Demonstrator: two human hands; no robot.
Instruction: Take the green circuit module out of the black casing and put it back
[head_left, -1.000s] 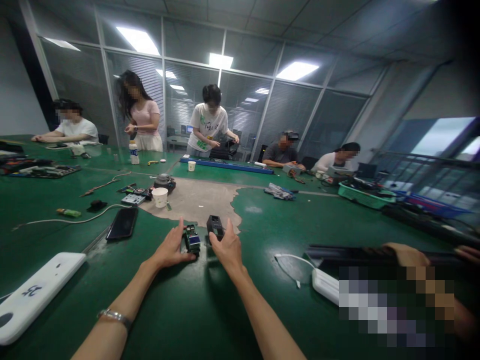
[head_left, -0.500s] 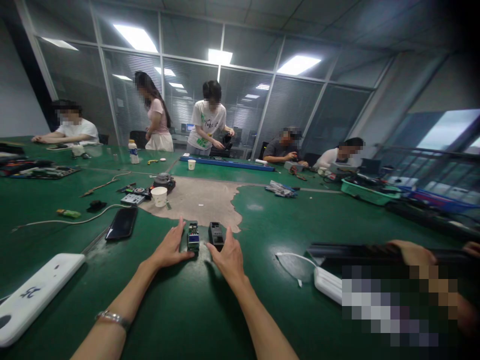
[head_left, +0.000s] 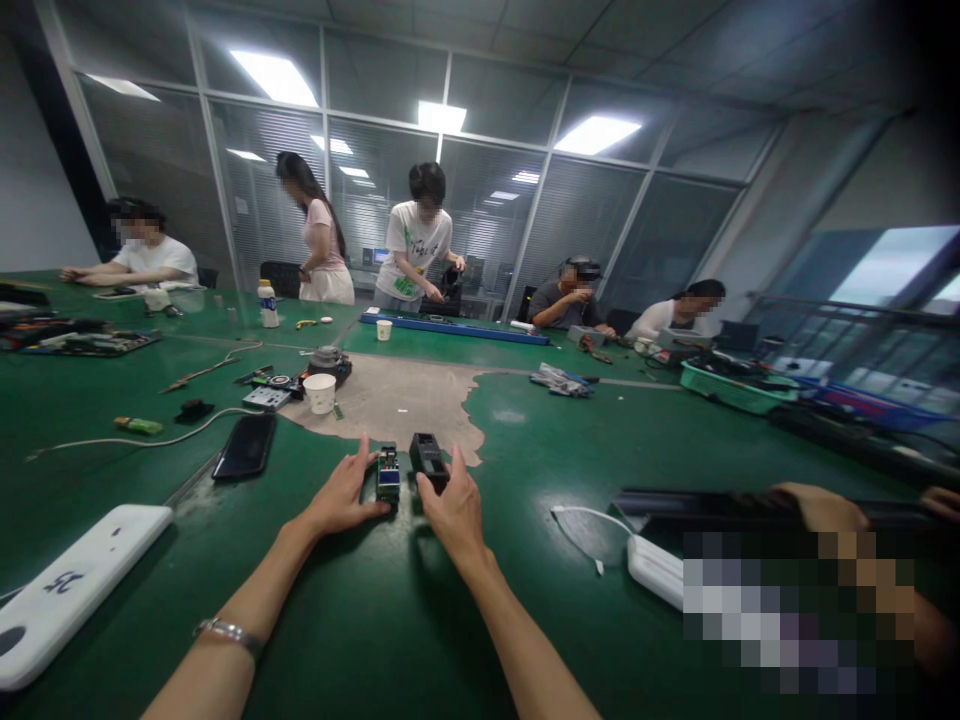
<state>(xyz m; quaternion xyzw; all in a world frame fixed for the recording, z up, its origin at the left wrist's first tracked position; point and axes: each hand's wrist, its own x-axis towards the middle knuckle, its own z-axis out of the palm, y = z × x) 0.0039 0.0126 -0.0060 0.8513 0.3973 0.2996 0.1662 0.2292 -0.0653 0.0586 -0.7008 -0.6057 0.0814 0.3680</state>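
Observation:
A small circuit board assembly [head_left: 388, 478] with a blue part on its front sits close against my left hand [head_left: 346, 492]. The thumb lies across its lower edge and the other fingers run along its left side, the index finger stretched up. Just to the right, my right hand [head_left: 456, 510] grips a black plastic housing [head_left: 427, 456] between thumb and fingers. The housing has openings in its face and leans a little to the left at the top. A narrow gap separates the two pieces. Some fingertips of both hands are hidden.
A phone [head_left: 245, 446], a white power strip-like device [head_left: 82, 598], a paper cup [head_left: 319, 394] and electronic parts lie to the left. At right, a co-worker's hand [head_left: 829, 508] rests on a black long piece [head_left: 720, 507] beside a white charger [head_left: 652, 570]. Other people sit or stand across the table.
The black housing has risen slightly and tilted to the left in my right hand. My left hand and the circuit board assembly stay almost in place.

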